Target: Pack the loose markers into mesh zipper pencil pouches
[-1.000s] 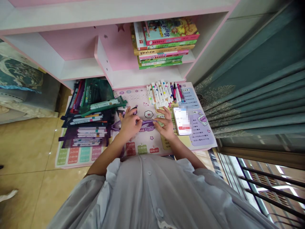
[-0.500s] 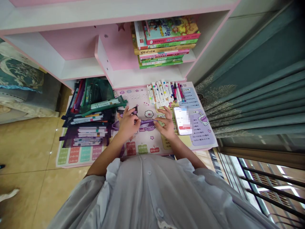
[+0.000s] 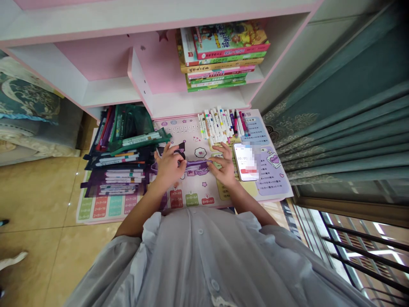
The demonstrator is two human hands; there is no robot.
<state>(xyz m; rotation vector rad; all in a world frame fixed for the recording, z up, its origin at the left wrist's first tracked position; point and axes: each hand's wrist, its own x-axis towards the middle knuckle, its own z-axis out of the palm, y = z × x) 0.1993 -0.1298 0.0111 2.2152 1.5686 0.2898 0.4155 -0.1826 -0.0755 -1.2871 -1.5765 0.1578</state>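
Stretched between both hands, just over the desk mat, is a purple pencil pouch (image 3: pixel 196 165) that looks sheer and is seen nearly edge-on. My left hand (image 3: pixel 170 167) pinches its upper edge with thumb and forefinger, the other fingers raised. At the opposite end my right hand (image 3: pixel 223 169) grips the corner between thumb and finger. Whether the pouch holds anything is hard to see. Beyond the right hand lies a loose row of white-barrelled markers (image 3: pixel 216 123). A phone (image 3: pixel 245 162) with a timer on its screen rests just right of that hand.
Mesh pouches filled with markers (image 3: pixel 118 181) are piled on the left of the printed desk mat (image 3: pixel 204 194). A pink-and-white shelf (image 3: pixel 198 104) stands behind, holding stacked books (image 3: pixel 223 55). A curtain (image 3: pixel 335 128) hangs at the right.
My left hand has shifted slightly left along the pouch's upper edge. The right hand keeps its pinch at the other end. The camera view has moved very slightly.
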